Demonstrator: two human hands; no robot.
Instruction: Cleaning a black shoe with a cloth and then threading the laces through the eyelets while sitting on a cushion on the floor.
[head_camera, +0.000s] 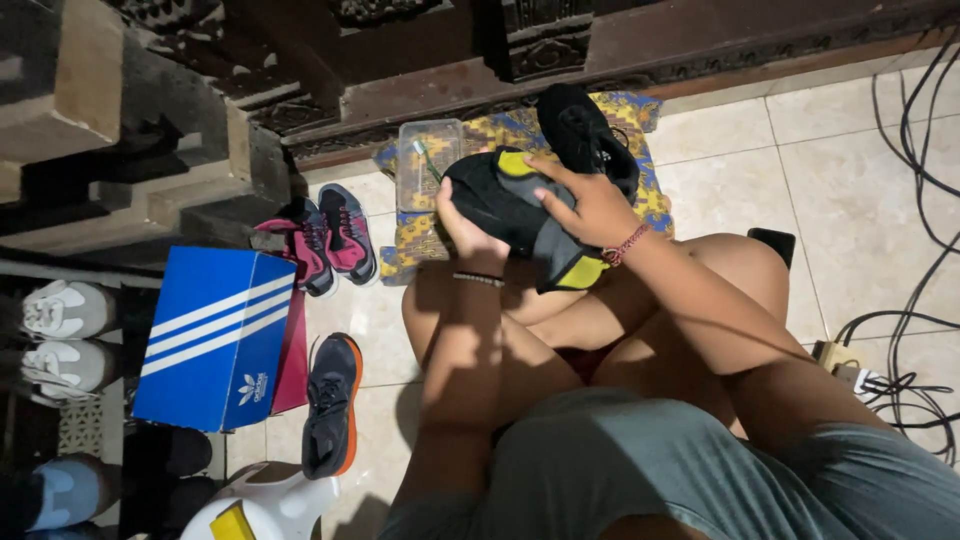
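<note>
Head view, looking down: the left hand (465, 232) has its grip closed around one end of a black and grey shoe (520, 215) with yellow patches, fingers wrapped beneath it. The right hand (590, 205) lies flat over the top of the shoe, fingers spread and pressing rather than clenched — so both hands hold it, above the person's crossed bare legs (610, 320).

The shoe looks light and soft in the upper, with a stiffer sole; judging by its shape, the firm places to take hold are the heel and the sole edge, while the fabric would give under the fingers.

Just beyond it a second black shoe (585, 135) rests on a patterned blue and yellow cloth (650, 200), beside a clear plastic tub (425, 160). Further left on the tiled floor (800, 170) — a pink and grey pair of trainers (325, 240), a blue shoebox (215, 335) and a grey shoe with an orange sole (330, 405).
</note>
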